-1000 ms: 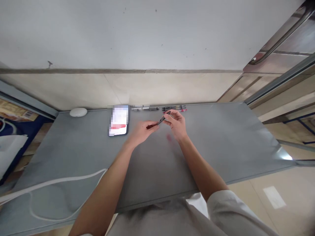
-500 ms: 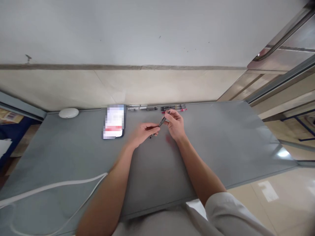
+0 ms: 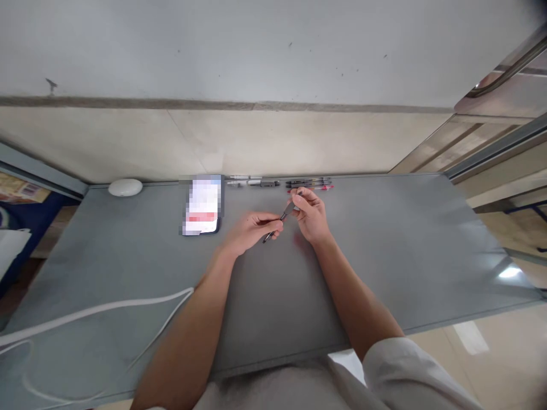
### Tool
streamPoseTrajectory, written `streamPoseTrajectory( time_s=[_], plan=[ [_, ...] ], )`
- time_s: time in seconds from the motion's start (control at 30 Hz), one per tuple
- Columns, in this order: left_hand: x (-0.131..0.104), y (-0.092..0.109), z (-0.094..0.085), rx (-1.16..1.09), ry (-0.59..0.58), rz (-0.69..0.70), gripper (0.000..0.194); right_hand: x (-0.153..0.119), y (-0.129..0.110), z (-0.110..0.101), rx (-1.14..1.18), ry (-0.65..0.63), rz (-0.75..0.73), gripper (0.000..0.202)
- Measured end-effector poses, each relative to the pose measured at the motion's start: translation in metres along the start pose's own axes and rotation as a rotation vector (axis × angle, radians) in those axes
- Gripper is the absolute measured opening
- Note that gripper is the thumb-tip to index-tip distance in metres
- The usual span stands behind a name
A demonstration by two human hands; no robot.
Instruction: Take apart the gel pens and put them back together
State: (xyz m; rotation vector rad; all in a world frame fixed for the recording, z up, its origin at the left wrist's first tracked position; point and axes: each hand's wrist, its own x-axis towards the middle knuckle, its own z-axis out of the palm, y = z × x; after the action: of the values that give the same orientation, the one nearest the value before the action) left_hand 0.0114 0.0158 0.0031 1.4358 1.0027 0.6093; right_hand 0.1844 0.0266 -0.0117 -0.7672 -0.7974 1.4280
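A dark pen [image 3: 288,212] slants between my two hands above the grey table. My left hand [image 3: 255,229] pinches its lower part, and the tip sticks out below the fingers. The upper end is gripped by my right hand [image 3: 311,214], thumb against fingers. Just beyond my right hand lies a row of dark pens [image 3: 308,183] with a red one [image 3: 327,187] among them. To their left, along the table's back edge, rest white and grey pens [image 3: 255,183].
A lit phone [image 3: 203,205] lies on the grey table [image 3: 405,245], left of my left hand. A white rounded object [image 3: 125,187] sits at the back left. White cables [image 3: 98,308] run across the front left to my left forearm. A wall [image 3: 273,139] rises behind the table.
The camera view has shifted slightly, so the table items appear a little higher and mostly further right. Both hands keep their hold on the pen, with hardly any change in pose.
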Motion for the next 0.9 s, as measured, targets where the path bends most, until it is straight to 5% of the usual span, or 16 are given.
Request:
streamPoseTrajectory(
  time_s=[0.2,0.5,0.63,0.8,0.9],
  plan=[
    [-0.0002,-0.002,0.0019,-0.05,-0.056,0.006,0.034,-0.0004,0.0026,-0.0009,-0.003,0.009,-0.001,0.023],
    [0.0042,-0.0056,0.0023,0.003,0.183,0.018,0.031,0.0014,0.0022,-0.0006,0.001,0.084,-0.042,0.025],
    [0.0017,-0.0029,0.0017,-0.038,0.12,0.008,0.028,0.0,0.0015,-0.0012,-0.006,0.066,-0.026,0.024],
    [-0.002,0.0023,0.0008,-0.115,-0.108,-0.026,0.031,-0.002,0.0014,-0.004,0.042,-0.046,-0.001,0.02],
    [-0.001,0.0011,0.0004,-0.163,-0.037,-0.053,0.029,-0.0012,0.0012,-0.004,0.049,-0.015,0.0,0.022]
  ],
)
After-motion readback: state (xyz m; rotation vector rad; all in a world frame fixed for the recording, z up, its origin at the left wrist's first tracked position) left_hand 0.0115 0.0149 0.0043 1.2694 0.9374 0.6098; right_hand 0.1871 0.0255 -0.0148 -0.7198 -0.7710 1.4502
